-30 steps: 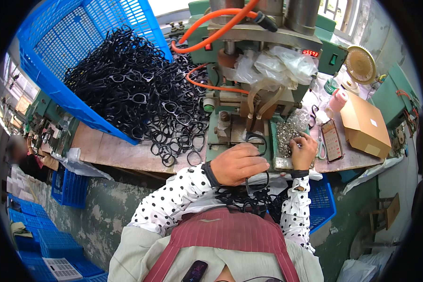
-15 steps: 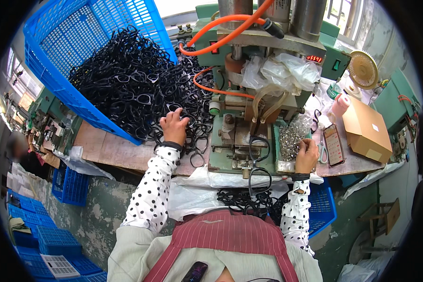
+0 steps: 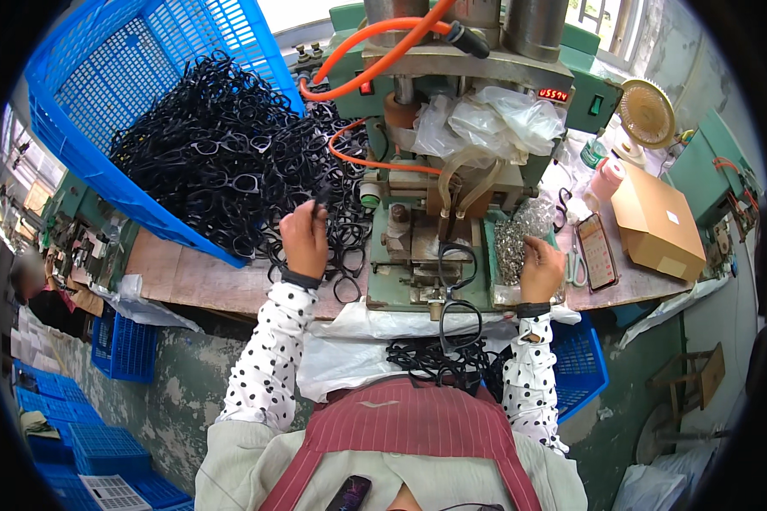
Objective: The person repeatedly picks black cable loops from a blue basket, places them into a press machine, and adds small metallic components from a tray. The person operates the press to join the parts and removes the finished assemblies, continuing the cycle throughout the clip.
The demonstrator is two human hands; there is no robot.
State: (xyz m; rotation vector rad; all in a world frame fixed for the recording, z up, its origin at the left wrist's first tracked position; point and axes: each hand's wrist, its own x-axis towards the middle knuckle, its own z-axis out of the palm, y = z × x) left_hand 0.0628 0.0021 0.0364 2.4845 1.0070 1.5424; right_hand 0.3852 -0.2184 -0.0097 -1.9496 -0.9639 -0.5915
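Observation:
My left hand (image 3: 304,245) is raised at the near edge of a heap of black eyeglass frames (image 3: 230,166). Its fingers are pinched on a dark eyeglass frame (image 3: 322,201), mostly lost against the heap. Over on the right, my right hand (image 3: 541,269) has its fingertips closed at a tray of small shiny metal parts (image 3: 510,249); what they hold, if anything, is too small to make out. Between the hands, a black eyeglass frame (image 3: 462,325) sits at the front of the green press (image 3: 383,285), one rim hanging over its edge.
A tilted blue crate (image 3: 128,200) holds much of the heap. Orange hoses (image 3: 358,81) loop across the press. Right of the tray lie scissors (image 3: 577,268), a phone (image 3: 597,252) and a cardboard box (image 3: 656,223). More black frames (image 3: 439,362) rest on my lap.
My left hand has drawn back slightly from the heap, its fingers now closed on a dark frame. My right hand has turned its fingertips in over the metal parts. The whole view has shifted slightly.

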